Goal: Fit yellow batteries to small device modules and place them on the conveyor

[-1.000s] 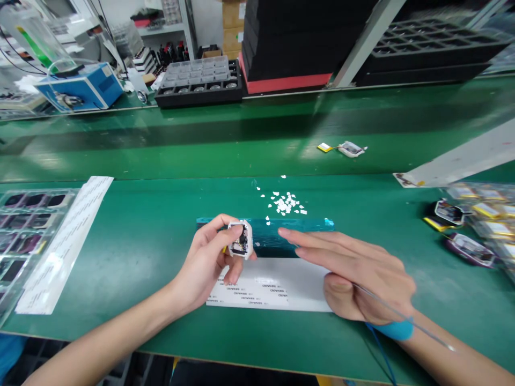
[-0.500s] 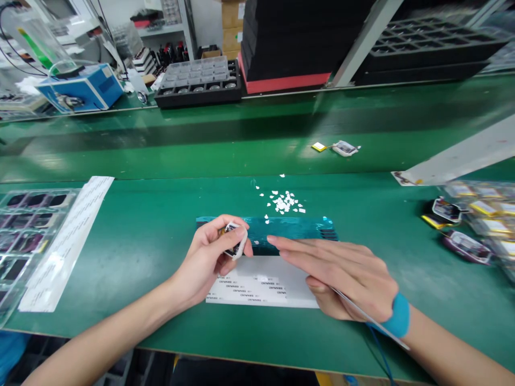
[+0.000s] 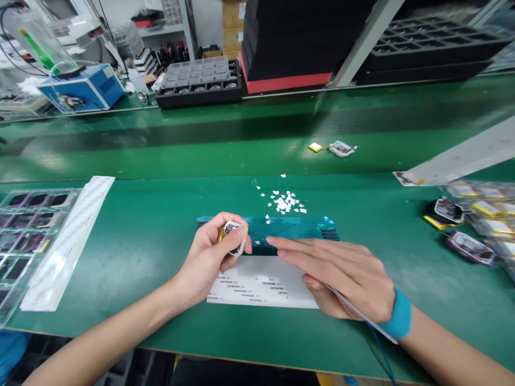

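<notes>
A small white-framed electronic part (image 3: 234, 238), with a bit of yellow at its left side, is pinched in my left hand (image 3: 215, 249). My right hand (image 3: 346, 273) wears a blue wrist strap and is closed on a thin metal tool (image 3: 354, 309), its index and middle fingers stretched out over a shiny blue film strip (image 3: 298, 228). The tool's front end is hidden under the fingers. Below the film lies a white printed sheet (image 3: 249, 289), partly under my right hand. Small white pieces (image 3: 285, 203) are scattered just beyond the film.
On the left are a clear tray (image 3: 20, 241) of dark parts and a white printed strip (image 3: 70, 241). Purple and black parts (image 3: 470, 247) lie at the right beside trays of yellow-edged pieces. A grey post (image 3: 458, 153) slants in; a wired white part (image 3: 341, 148) lies further back.
The part in my left hand has tilted, so more of its inner face shows. The thin tool in my right hand has shifted slightly, its rear end now nearer the wrist.
</notes>
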`<control>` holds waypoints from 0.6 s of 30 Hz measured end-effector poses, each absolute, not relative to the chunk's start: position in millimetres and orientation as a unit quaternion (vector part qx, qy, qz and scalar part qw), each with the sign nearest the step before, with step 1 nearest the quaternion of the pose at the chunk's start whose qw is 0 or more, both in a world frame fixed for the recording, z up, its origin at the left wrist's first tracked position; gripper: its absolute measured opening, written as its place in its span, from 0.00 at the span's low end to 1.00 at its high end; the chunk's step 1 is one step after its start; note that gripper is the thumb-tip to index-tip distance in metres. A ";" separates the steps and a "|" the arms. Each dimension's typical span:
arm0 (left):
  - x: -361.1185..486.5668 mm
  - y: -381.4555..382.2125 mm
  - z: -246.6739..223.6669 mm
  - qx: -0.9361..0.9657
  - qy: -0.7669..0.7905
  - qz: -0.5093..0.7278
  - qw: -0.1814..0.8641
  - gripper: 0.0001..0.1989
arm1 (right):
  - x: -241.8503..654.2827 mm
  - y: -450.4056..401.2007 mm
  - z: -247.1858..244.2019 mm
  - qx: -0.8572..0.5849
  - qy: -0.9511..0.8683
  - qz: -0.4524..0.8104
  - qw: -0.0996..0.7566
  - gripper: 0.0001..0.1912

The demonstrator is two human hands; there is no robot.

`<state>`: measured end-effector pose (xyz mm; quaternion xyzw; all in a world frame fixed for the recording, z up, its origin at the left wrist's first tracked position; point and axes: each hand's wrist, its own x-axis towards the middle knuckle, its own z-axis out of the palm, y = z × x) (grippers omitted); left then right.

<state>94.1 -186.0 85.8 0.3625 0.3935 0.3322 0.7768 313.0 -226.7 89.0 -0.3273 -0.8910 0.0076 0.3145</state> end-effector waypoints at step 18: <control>96.7 -189.1 90.5 0.557 0.416 0.337 0.635 0.14 | 313.2 -226.9 85.9 -0.328 -0.892 0.006 0.311 0.14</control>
